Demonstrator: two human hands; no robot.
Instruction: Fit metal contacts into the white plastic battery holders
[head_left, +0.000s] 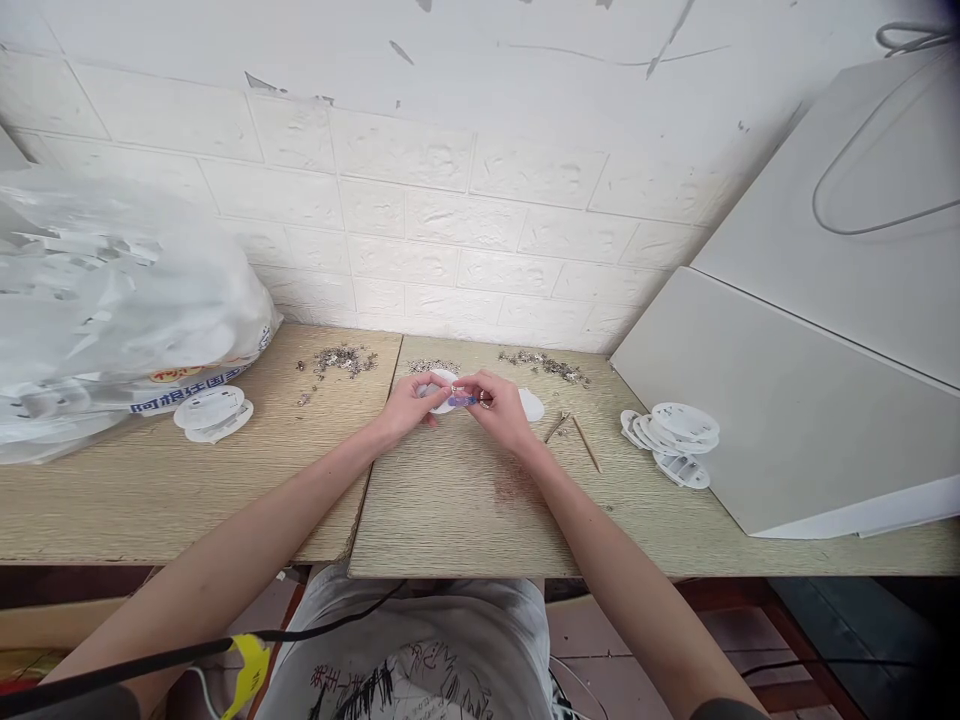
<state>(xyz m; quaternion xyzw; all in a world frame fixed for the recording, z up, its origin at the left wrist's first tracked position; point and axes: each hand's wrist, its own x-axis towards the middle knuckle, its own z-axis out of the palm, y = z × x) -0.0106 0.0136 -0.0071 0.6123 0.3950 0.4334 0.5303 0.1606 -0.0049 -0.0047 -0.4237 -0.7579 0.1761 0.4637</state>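
At the far middle of the pale wood-grained table (435,510), the head view showed both your hands working close together. Your left hand (411,405) pinched a thin, round white plastic disc (445,378) between thumb and fingers, apparently to keep it steady. Your right hand (495,405) met it at the disc's right side, its fingertips drawn narrow beside a small purple-blue piece (461,399); whether they gripped anything, you could not tell from this angle.

Just right of your right hand lay a second white disc (531,404), and nearer, two slim wooden sticks (586,443). Three loose heaps of small silvery metal parts (345,361) spread along the far side, probably so that each was a short reach away. More flat white discs (679,425) were piled at the right, and a smaller pair of white discs (212,412) lay at the left.

A bulging clear plastic bag (135,310) bounded the left side, and a large pale grey panel (825,400) the right, limiting sideways room. Nearest you, a black cable (180,657) with a yellow tag (251,670) crossed your left forearm.
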